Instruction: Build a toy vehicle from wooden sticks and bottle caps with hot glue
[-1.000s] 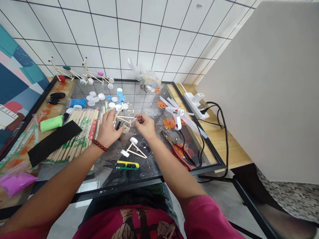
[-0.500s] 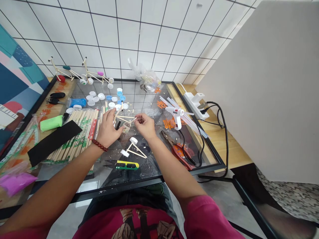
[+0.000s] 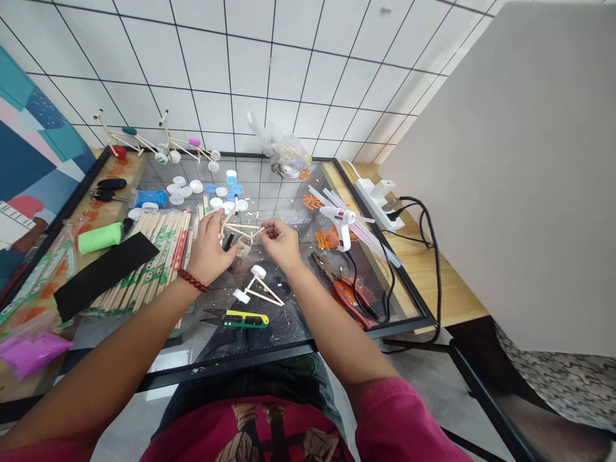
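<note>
My left hand (image 3: 210, 249) curves around the left end of a small frame of pale wooden sticks (image 3: 240, 227); its fingertips are partly hidden. One upright of this frame has a black tip. At the frame's right end, my right hand (image 3: 280, 244) pinches a short wooden stick (image 3: 258, 232) between thumb and fingers. Nearer to me lies a triangular stick piece (image 3: 265, 296) with two white bottle caps on it as wheels. Below that is a pair of yellow-and-green thread snips (image 3: 246, 319).
To the right lie a white glue gun (image 3: 342, 224), clear glue sticks (image 3: 380, 242), red-handled pliers (image 3: 347, 300) and a power strip (image 3: 378, 200) with cables. Bundled chopsticks (image 3: 144, 256), black sheet (image 3: 106, 276) and green clay (image 3: 99, 239) are left. Loose caps (image 3: 196, 186) and finished stick tricycles (image 3: 180, 144) stand behind.
Almost nothing differs. Both hands keep their places on the stick frame, with at most a very slight shift of the short stick at the right.
</note>
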`<act>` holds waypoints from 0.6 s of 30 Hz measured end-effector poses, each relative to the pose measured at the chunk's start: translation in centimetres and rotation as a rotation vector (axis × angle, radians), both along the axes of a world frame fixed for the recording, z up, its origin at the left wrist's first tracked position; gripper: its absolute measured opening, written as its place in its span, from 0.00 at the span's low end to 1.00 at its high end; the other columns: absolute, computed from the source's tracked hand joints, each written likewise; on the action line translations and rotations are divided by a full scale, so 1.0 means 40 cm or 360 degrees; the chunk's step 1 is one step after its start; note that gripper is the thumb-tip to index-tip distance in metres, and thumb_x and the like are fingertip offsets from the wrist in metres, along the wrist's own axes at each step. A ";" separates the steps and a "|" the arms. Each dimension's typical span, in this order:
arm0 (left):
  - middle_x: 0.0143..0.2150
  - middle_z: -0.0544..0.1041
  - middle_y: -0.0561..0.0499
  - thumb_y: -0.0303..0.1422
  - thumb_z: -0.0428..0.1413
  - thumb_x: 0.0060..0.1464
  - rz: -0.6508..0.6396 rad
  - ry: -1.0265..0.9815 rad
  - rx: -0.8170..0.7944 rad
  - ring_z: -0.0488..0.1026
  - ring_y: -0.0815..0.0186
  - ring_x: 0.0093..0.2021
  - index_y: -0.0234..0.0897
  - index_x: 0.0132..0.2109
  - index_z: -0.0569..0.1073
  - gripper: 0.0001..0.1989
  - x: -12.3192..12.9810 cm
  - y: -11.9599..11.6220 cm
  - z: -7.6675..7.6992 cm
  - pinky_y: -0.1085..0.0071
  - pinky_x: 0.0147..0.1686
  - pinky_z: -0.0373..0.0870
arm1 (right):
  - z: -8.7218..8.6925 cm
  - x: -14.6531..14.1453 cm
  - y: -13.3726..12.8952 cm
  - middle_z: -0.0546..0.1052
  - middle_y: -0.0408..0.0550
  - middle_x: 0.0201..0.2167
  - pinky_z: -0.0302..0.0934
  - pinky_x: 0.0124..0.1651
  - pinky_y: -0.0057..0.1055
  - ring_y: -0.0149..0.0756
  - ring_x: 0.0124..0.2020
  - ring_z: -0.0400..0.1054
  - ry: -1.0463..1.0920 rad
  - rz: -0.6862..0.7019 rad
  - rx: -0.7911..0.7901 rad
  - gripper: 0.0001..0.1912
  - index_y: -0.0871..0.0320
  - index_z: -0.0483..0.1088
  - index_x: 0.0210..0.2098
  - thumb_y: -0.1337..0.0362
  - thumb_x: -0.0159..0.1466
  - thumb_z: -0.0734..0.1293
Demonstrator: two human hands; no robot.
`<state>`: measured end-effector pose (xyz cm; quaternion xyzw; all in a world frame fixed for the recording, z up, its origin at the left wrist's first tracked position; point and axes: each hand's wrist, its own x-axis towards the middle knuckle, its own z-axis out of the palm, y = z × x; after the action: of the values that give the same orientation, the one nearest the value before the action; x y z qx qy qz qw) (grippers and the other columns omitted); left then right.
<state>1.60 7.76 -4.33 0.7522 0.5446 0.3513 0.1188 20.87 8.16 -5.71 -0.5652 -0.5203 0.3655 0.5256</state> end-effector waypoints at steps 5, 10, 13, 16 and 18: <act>0.68 0.68 0.32 0.31 0.67 0.49 -0.0007 -0.0015 0.0026 0.66 0.42 0.69 0.34 0.71 0.61 0.44 -0.001 0.000 -0.003 0.46 0.70 0.63 | -0.010 0.001 0.004 0.77 0.37 0.25 0.67 0.38 0.29 0.30 0.27 0.70 -0.0035 -0.0012 0.0034 0.10 0.55 0.75 0.37 0.68 0.54 0.68; 0.67 0.68 0.33 0.30 0.67 0.48 -0.0010 -0.0036 0.0034 0.66 0.42 0.69 0.33 0.71 0.61 0.44 0.000 0.001 -0.004 0.46 0.69 0.63 | -0.018 0.003 0.008 0.77 0.37 0.25 0.68 0.38 0.29 0.31 0.28 0.71 -0.0057 0.0004 0.0032 0.10 0.55 0.75 0.37 0.69 0.54 0.68; 0.67 0.68 0.32 0.30 0.67 0.47 -0.0022 -0.0054 0.0026 0.65 0.41 0.70 0.32 0.70 0.62 0.45 0.001 0.002 -0.004 0.46 0.70 0.63 | -0.021 0.003 0.009 0.77 0.37 0.25 0.68 0.38 0.29 0.30 0.27 0.71 -0.0052 -0.0002 0.0040 0.10 0.55 0.75 0.37 0.68 0.55 0.68; 0.67 0.68 0.32 0.30 0.67 0.47 -0.0023 -0.0068 0.0019 0.65 0.41 0.70 0.33 0.70 0.62 0.45 0.002 0.002 -0.004 0.46 0.70 0.63 | -0.023 0.003 0.010 0.77 0.37 0.26 0.68 0.38 0.29 0.31 0.27 0.71 -0.0057 -0.0005 0.0043 0.10 0.55 0.75 0.37 0.68 0.54 0.68; 0.67 0.68 0.32 0.30 0.67 0.47 -0.0024 -0.0074 0.0012 0.65 0.41 0.70 0.33 0.71 0.61 0.45 0.002 0.002 -0.004 0.45 0.70 0.63 | -0.024 0.002 0.009 0.77 0.37 0.25 0.67 0.38 0.29 0.30 0.27 0.71 -0.0064 -0.0009 0.0049 0.10 0.55 0.75 0.37 0.68 0.54 0.69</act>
<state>1.67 7.83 -4.48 0.7484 0.5348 0.3696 0.1313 20.97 8.54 -6.65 -0.5656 -0.5347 0.3446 0.5248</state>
